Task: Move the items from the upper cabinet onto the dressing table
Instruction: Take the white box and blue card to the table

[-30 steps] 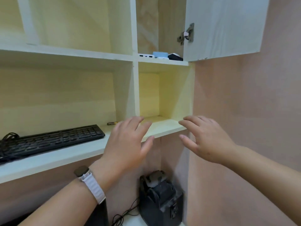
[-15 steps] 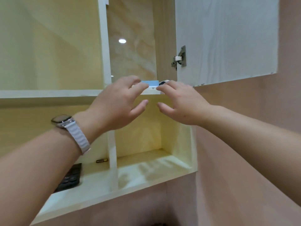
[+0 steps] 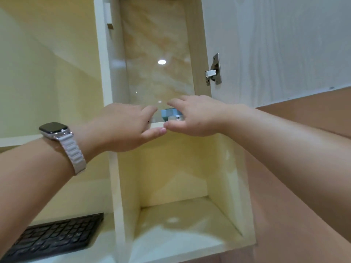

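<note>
Pale yellow-cream shelving (image 3: 121, 186) fills the view, split by a white upright divider. An open cabinet door (image 3: 275, 44) of light wood grain hangs on a metal hinge (image 3: 214, 70). The glossy marbled back panel (image 3: 157, 54) reflects a round light. The wall (image 3: 303, 186) alongside is pinkish-brown.

Left hand (image 3: 124, 128) and right hand (image 3: 195, 115) reach up side by side, fingers loosely spread.

Single head view — close below the open upper cabinet (image 3: 157, 54), tilted upward.
</note>
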The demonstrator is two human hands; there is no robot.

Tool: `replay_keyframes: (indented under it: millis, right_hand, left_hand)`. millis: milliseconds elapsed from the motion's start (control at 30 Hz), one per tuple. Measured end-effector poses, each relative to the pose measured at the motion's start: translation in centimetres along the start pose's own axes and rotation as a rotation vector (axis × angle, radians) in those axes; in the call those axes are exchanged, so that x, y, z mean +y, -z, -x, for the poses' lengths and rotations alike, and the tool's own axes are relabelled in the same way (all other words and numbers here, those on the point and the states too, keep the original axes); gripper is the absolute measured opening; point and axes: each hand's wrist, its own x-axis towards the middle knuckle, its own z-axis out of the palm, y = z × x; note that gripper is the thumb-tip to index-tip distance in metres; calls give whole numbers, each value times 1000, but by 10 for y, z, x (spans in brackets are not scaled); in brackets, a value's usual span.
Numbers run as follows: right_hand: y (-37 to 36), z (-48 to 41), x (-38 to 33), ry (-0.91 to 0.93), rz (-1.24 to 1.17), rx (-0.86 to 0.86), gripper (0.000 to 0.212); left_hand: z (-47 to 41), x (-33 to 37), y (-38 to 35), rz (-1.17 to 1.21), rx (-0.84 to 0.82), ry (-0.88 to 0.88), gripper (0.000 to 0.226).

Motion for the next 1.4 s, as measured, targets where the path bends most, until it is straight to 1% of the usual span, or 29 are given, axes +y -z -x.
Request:
replay_keyframes:
  millis: [100, 200, 333, 400, 467, 500, 600, 733, 833, 900, 967, 1100, 1167, 1267, 1400]
  right_hand:
    - [-3, -2, 0, -7, -2, -41, 72]
    - [-4, 1, -1, -2, -17, 3, 66]
    - [-1, 9, -2, 17, -117, 90, 58]
    - [-1, 12, -3, 37, -160, 148, 53]
    - [-2, 15, -3, 54, -201, 210, 49]
    - [-3, 16, -2, 59, -217, 235, 48]
    - [-5, 20, 0, 65, -249, 257, 45]
    - [-12, 26, 1, 83, -246, 287, 42]
    - [-18, 29, 1, 97, -303, 325, 40]
    - [-20, 32, 0, 91, -311, 305, 39]
    - [-18, 33, -3, 64, -276, 274, 40]
    - [-18, 28, -11, 91, -208, 294, 53]
    - [-21, 24, -13, 125, -214, 323, 56]
    - [-24, 21, -18, 174, -246, 404, 47]
    - [-32, 22, -19, 250, -260, 567, 32]
  left_hand:
    - [-2, 1, 2, -56, -67, 9, 83]
    - [-1, 5, 1, -32, -41, 58, 75]
    - [6, 8, 0, 106, 158, 47, 67]
    - [12, 9, 2, 222, 232, 38, 56]
    - [17, 11, 3, 283, 317, 13, 43]
    - [19, 11, 3, 287, 349, 8, 39]
    - [24, 11, 8, 279, 396, 36, 35]
    - [36, 15, 18, 253, 476, 65, 20]
    - [46, 17, 25, 198, 532, 27, 20]
    - [52, 19, 27, 145, 558, -4, 21]
    - [57, 22, 27, 107, 585, -4, 15]
    - [68, 30, 24, 96, 617, 49, 10]
    - [73, 34, 22, 95, 602, 120, 10]
    - [78, 36, 19, 89, 585, 232, 13]
    - [79, 35, 16, 93, 567, 307, 21]
